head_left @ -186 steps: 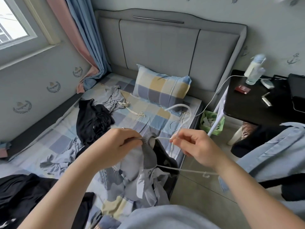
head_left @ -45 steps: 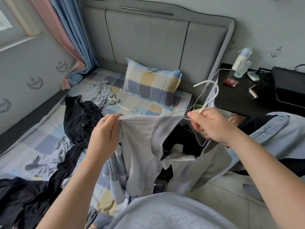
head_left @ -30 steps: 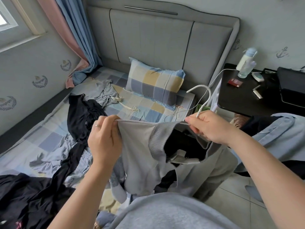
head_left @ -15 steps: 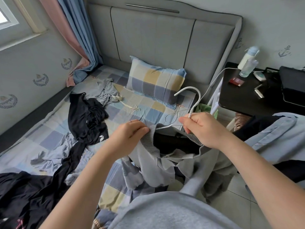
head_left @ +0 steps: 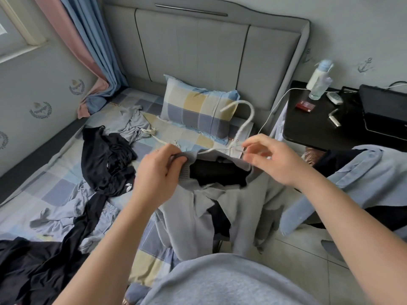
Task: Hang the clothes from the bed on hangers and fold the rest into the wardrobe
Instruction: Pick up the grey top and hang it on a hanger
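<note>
Head view is showing my left hand (head_left: 156,172) pinching the grey sweater (head_left: 198,216) by its collar and my right hand (head_left: 275,166) pinching the white hanger (head_left: 244,119) over the bed's (head_left: 55,170) right edge, and I am judging that tugging the collar could be pulling it off the half-seated hanger.

Matt cloth sweater (head_left: 198,216), rib-knit at the neck; smooth white hanger (head_left: 245,125)

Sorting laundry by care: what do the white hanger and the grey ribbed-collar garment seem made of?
The white hanger looks like thin wire with a matte coating: slim, bent hook. The grey ribbed-collar garment looks like soft matte knit, by its ribbing and limp drape; fibre unclear.
</note>
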`<state>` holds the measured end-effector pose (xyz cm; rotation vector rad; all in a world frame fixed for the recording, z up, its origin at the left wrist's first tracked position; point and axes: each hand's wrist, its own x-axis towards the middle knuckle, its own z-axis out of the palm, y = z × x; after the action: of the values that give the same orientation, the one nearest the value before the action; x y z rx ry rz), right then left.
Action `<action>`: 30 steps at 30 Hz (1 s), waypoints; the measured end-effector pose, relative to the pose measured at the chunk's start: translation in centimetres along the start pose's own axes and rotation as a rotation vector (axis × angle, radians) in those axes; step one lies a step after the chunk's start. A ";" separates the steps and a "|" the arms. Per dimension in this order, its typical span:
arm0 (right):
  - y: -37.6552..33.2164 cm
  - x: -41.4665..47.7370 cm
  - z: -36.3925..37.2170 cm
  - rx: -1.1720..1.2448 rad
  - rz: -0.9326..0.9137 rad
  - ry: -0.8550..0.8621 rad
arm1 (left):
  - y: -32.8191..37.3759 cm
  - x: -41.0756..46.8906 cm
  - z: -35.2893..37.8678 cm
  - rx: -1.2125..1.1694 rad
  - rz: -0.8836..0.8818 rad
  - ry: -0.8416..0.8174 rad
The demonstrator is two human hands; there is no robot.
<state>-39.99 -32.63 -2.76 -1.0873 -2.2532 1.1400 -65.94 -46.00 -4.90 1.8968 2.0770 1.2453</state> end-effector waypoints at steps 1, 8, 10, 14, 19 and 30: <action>1.2 -0.4 -0.7 -0.017 0.032 -0.006 | -0.6 0.1 -0.4 -0.018 -0.029 0.030; 6.5 -1.8 -2.1 -0.017 0.212 -0.015 | -3.3 0.4 -1.7 -0.059 -0.128 0.052; 6.8 -1.7 -1.8 0.072 0.201 0.060 | -3.8 0.4 -1.9 -0.057 -0.144 0.029; 6.6 -1.7 -1.4 0.199 0.132 0.199 | -4.4 0.4 -2.5 -0.061 -0.155 0.012; 6.1 -1.8 -1.2 0.315 0.087 0.187 | -4.9 0.7 -3.2 -0.075 -0.183 0.009; 4.9 -0.8 -1.7 0.426 0.141 0.284 | -5.8 0.0 -3.1 -0.121 -0.210 -0.041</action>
<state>-36.07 -30.60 -5.71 -1.1536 -1.6436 1.3461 -72.29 -47.11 -6.25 1.5940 2.0652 1.2409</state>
